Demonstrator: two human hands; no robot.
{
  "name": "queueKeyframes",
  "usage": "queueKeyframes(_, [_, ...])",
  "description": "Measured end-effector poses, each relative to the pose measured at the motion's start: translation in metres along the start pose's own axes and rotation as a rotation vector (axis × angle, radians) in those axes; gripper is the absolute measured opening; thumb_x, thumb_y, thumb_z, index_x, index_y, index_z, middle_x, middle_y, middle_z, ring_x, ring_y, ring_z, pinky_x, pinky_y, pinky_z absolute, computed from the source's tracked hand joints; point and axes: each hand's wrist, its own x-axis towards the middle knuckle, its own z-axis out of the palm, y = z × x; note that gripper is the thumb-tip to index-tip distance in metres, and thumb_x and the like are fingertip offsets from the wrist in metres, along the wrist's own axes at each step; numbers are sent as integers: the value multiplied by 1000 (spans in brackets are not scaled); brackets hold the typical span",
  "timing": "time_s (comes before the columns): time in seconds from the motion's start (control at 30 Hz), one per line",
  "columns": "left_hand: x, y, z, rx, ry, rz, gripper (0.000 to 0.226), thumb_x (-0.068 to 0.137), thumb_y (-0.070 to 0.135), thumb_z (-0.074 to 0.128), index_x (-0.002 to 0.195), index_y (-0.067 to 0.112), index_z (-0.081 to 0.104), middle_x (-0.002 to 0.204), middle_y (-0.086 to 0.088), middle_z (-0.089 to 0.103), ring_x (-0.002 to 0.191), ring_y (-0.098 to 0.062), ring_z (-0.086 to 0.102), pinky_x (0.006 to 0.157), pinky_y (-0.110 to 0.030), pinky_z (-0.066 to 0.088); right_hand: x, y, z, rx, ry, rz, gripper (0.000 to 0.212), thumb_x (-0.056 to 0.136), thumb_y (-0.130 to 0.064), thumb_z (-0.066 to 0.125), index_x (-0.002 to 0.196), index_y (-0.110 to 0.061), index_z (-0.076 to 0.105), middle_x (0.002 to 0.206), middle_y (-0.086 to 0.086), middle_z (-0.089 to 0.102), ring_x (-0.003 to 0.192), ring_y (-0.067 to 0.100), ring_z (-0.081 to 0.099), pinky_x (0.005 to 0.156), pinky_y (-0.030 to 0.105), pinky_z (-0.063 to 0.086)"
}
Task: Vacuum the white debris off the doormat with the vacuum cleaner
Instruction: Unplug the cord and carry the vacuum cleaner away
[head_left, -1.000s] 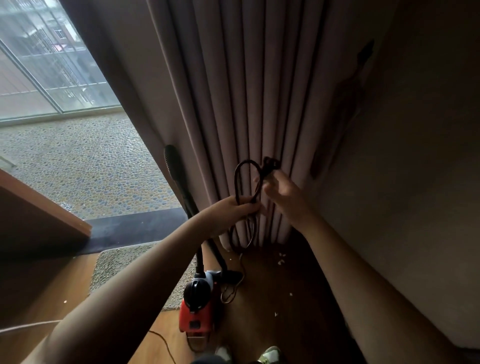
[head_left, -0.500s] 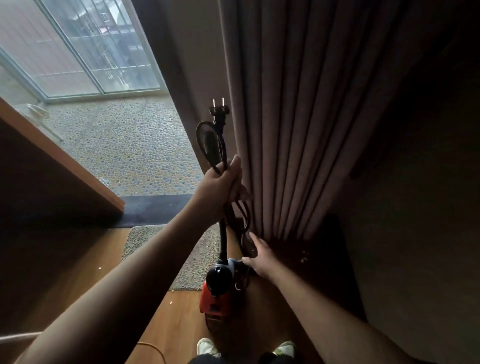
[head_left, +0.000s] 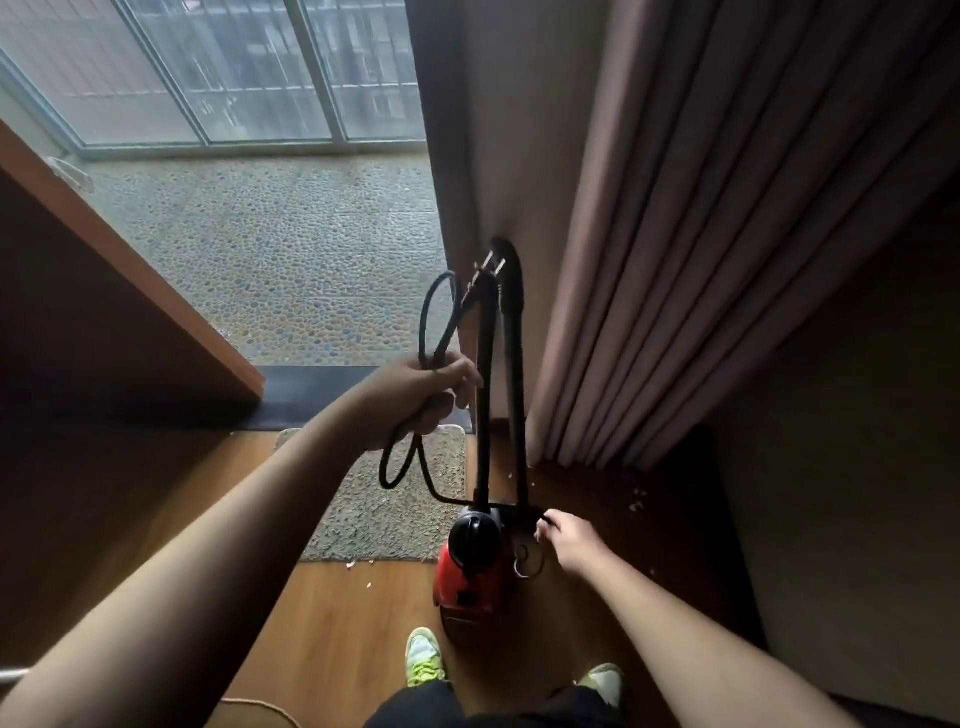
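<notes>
Gripping coiled power cord (head_left: 439, 332) — left hand (head_left: 415, 397). Right hand (head_left: 569, 538) pinches cord at vacuum cleaner (head_left: 470, 566) — limp, light; body likely heavier.

Both forearms are bare to the near edge of the view, with no sleeve, watch or ring showing on either. The left hand (head_left: 415, 397) and right hand (head_left: 569, 540) wear no gloves. At the near edge, dark trousers (head_left: 415, 709) cover the legs. On the feet are pale sneakers with bright yellow-green laces and trim, the left shoe (head_left: 425, 656) showing more fully than the right shoe (head_left: 605, 678), whose toe looks whitish.
</notes>
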Motion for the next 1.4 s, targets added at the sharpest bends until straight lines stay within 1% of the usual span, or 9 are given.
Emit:
queueKeyframes(0.37, [0, -118, -55, 974, -279, -287, 41, 89, -4, 47, 123, 11, 62, 95, -5, 69, 60, -15, 64, 40, -20, 47, -27, -81, 22, 245, 32, -58, 24, 102, -10, 50, 80, -12, 57, 71, -1, 57, 64, 4, 53, 60, 6, 40])
queueKeyframes(0.5, [6, -138, -47, 1083, -431, -44, 79, 85, -10, 51, 155, 21, 28, 154, -2, 33, 129, -24, 51, 91, -17, 44, -31, -85, 23, 213, 67, -30, 16, 102, -8, 50, 99, -11, 65, 89, -4, 64, 78, -7, 58, 73, 12, 38])
queueKeyframes(0.57, [14, -149, -42, 1092, -469, -14, 91, 85, -7, 51, 158, 26, 7, 164, 2, 10, 140, -25, 39, 105, -24, 36, -33, -79, 22, 199, 108, -21, 20, 102, -10, 51, 115, -5, 65, 87, -12, 61, 67, -17, 54, 65, 4, 37])
queueKeyframes(0.7, [32, -160, -26, 1099, -430, -66, 78, 87, -3, 49, 157, 18, 20, 158, -6, 30, 136, -28, 43, 105, -28, 37, -31, -65, 20, 196, 132, -21, 31, 100, -24, 57, 118, 0, 66, 96, -3, 63, 69, -10, 49, 62, 1, 35])
queueKeyframes(0.83, [53, -155, -17, 1261, -371, -73, 26, 92, 29, 61, 110, 11, 67, 108, -11, 67, 104, -30, 64, 81, -32, 48, -23, -55, 19, 274, 148, -26, 27, 97, -17, 61, 113, 4, 66, 94, 3, 67, 74, -10, 56, 64, 3, 37])
queueKeyframes(0.93, [66, -144, -14, 1374, -319, -121, 35, 90, 44, 63, 98, 11, 69, 97, -12, 70, 93, -32, 66, 70, -32, 48, -10, -51, 20, 379, 187, -19, 24, 94, -11, 65, 110, 7, 67, 90, 1, 65, 68, -9, 53, 64, 6, 39])
queueKeyframes(1.07, [80, -137, -15, 1258, -367, -206, 35, 93, 36, 55, 97, 3, 68, 98, -18, 70, 94, -35, 65, 76, -35, 50, 1, -54, 10, 373, 270, -82, 22, 93, -3, 64, 113, 3, 69, 112, 10, 69, 98, 9, 60, 81, 3, 40])
queueKeyframes(1.27, [90, -124, -17, 1015, -386, -281, 41, 98, 44, 54, 68, 16, 58, 50, 7, 57, 42, -4, 53, 52, -21, 46, 20, -54, -6, 312, 117, 1, 29, 94, -6, 62, 123, -3, 63, 121, 13, 67, 114, 23, 62, 97, 22, 44])
queueKeyframes(1.4, [100, -116, -16, 1029, -398, -215, 40, 99, 36, 54, 64, 17, 55, 55, 5, 51, 34, 1, 42, 43, -15, 38, 31, -56, -5, 228, 71, 66, 15, 98, -13, 56, 110, -14, 64, 106, 4, 62, 98, 11, 54, 65, 8, 35])
